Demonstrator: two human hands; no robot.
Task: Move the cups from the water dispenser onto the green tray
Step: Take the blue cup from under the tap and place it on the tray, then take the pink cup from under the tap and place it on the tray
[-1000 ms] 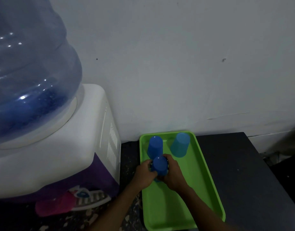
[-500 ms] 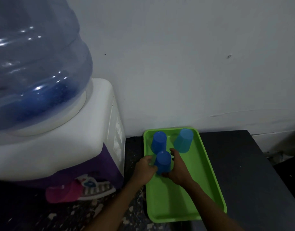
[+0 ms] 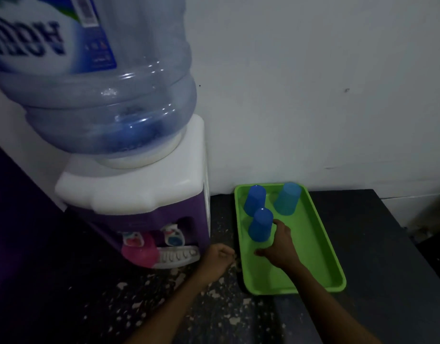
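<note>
Green tray (image 3: 313,244) lies on the dark countertop (image 3: 377,244), its far short edge against the white wall (image 3: 313,95), its left long edge close to the water dispenser (image 3: 139,194).

Three blue cups stand upside down at the tray's far end:
- dark blue cup (image 3: 255,200) in the far left corner
- lighter blue cup (image 3: 288,198) near the far right corner
- third blue cup (image 3: 261,225) just in front of the first, along the left edge

A pink cup (image 3: 139,253) sits on the dispenser's drip grille (image 3: 179,255), under the red tap (image 3: 132,239); the blue tap (image 3: 174,235) is beside it. The water bottle (image 3: 102,83) on top hides much of the left of the view.

Right hand (image 3: 279,244) rests over the tray floor, fingers spread loosely, thumb touching the third cup's side; it does not enclose the cup. Left hand (image 3: 217,258) hovers off the tray above the speckled countertop between tray and grille, fingers curled in, holding nothing.

Versus 0.5 s ago: both hands then wrapped the third cup; now the left hand has come away toward the dispenser and the right has loosened. The cup stands on its own. The camera has swung left, bringing the taps and pink cup fully into view.
</note>
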